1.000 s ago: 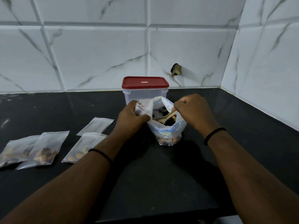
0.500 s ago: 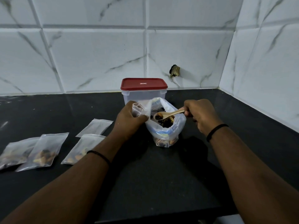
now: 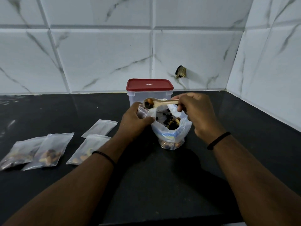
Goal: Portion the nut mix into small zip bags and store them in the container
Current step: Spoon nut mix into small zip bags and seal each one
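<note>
Here the left hand (image 3: 135, 121) pinches a small zip bag (image 3: 143, 110) by its mouth, holding it upright just beside the big nut-mix bag (image 3: 171, 129), presumably so a spill falls back into the supply; the right hand (image 3: 193, 110) grips the handle of a wooden spoon (image 3: 156, 103), whose loaded bowl hovers level over the small bag's opening, ready to tip; the hands work close together, each clamped on its own thing. Three filled bags (image 3: 48, 151) and one seemingly empty one (image 3: 101, 127) lie flat on the bench (image 3: 162, 185) to the left, out of the way; the red-lidded container (image 3: 149, 92) stands closed behind, so storing looks a later step.
</note>
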Demonstrator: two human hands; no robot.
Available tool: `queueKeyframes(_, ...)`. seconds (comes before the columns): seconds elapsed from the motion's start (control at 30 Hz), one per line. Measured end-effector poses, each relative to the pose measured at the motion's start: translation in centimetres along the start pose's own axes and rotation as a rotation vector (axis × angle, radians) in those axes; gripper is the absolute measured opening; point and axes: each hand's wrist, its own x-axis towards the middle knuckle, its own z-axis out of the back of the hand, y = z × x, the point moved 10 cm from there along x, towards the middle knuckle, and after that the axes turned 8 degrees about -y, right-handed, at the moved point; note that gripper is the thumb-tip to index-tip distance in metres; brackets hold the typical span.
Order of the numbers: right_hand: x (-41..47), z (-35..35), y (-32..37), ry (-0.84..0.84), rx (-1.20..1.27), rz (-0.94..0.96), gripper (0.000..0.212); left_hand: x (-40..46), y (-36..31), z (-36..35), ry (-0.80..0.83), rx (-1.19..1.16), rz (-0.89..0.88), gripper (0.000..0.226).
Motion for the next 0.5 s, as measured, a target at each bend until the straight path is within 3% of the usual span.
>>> queueKeyframes(0.23,-2.0,-1.2,3.8,0.075,-0.2,0.454,0.028,0.2,0.2,0.2,-0.032,-0.097,0.017,0.045)
queueKeyframes(0.4,-0.4,1.0,2.2,-0.093,-0.057,0.254,0.027,0.2,0.6,0.4,-0.048,-0.088,0.031,0.039)
queueKeyframes(0.5,1.2,2.2,-0.3,-0.169,-0.191,0.132,0.024,0.2,0.4,0.2,-0.026,-0.045,0.021,0.04)
